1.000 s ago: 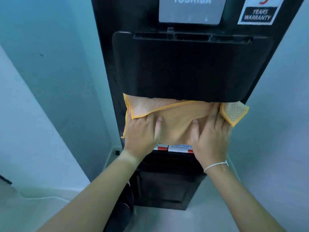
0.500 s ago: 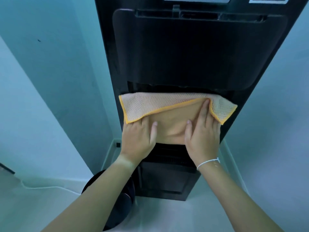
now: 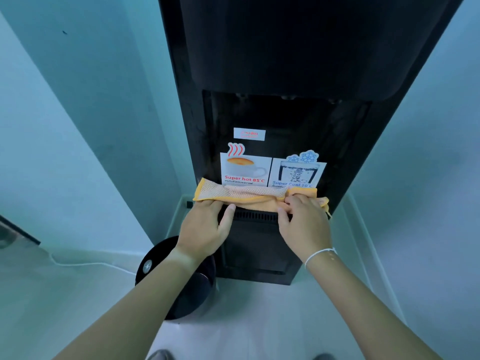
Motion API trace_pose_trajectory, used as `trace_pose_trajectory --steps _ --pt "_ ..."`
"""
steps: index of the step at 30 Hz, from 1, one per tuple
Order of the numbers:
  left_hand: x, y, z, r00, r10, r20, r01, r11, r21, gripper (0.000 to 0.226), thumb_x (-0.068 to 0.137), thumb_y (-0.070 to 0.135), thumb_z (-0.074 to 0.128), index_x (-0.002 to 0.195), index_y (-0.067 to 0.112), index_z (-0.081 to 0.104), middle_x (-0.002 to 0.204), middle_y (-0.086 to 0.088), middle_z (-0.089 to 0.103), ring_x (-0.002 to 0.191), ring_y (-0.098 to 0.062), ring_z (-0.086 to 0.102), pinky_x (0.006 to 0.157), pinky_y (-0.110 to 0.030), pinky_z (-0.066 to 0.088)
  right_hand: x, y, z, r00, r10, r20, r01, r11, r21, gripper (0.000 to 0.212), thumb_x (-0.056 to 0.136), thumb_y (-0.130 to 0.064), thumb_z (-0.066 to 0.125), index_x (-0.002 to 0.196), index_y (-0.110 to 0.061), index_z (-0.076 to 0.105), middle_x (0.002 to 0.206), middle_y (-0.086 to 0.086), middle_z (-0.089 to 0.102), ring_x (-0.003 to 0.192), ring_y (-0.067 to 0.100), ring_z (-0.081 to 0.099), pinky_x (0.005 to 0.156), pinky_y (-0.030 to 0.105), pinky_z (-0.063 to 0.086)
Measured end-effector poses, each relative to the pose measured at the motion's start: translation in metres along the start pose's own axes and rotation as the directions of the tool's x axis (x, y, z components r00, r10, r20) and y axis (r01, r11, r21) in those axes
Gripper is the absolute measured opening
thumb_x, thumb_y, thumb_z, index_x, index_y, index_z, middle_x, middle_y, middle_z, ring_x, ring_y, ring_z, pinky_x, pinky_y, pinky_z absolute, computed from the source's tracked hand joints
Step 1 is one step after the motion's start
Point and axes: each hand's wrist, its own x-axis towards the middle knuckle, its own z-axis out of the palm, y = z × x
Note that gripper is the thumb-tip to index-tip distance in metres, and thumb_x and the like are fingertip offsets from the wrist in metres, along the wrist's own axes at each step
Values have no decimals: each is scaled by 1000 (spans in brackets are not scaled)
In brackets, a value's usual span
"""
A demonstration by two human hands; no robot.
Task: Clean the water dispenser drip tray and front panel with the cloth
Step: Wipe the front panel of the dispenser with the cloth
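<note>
orange mesh cloth bunched on slotted drip tray, left hand and right hand gripping it

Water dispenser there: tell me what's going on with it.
A person is wiping the black water dispenser with an orange cloth. Both the left hand and the right hand hold the cloth bunched along the drip tray, just below the hot and cold stickers.
</note>
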Motion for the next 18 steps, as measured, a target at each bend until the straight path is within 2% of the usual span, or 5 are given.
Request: trace_pose_trajectory --steps 3,6,11,14,18 --pt "-7 0 -4 1000 -10 -29 13 997 79 46 88 38 34 93 10 70 100 -4 70 100 -25 59 73 -22 37 -5 -3 -1 1000 -11 -12 11 1000 3 9 84 -13 57 82 -7 63 82 9 66 83 32 56 70 35 40" --pt "-16 0 -6 999 3 -46 5 987 158 42 85 34 37 82 10 72 86 -4 72 86 -28 64 65 -23 41 -15 0 -1 999 -38 -22 39 999 7 9 84 -8 55 78 -7 60 77 9 64 78 31 54 65 32 34" --pt "-6 11 -5 999 -5 36 0 992 125 44 88 37 37 96 10 70 99 -5 70 99 -26 59 73 -27 42 -10 -7 -8 1000 -19 -10 19 998 65 13 90 -15 45 88 -10 56 86 7 61 88 27 53 70 31 33" --pt "5 10 2 997 -56 55 48 989 137 44 91 39 39 106 9 67 112 -9 67 110 -27 55 86 -32 43 3 -28 -6 989 -135 60 129 988 87 16 92 -20 41 99 -12 55 96 6 61 96 25 52 80 31 36" --pt "13 9 5 992 -127 18 124 985 116 37 94 34 45 100 6 68 108 -11 67 105 -28 57 80 -33 43 11 -33 -4 981 -174 85 175 984 -10 16 95 -19 39 103 -12 51 98 6 62 91 26 54 66 30 31"
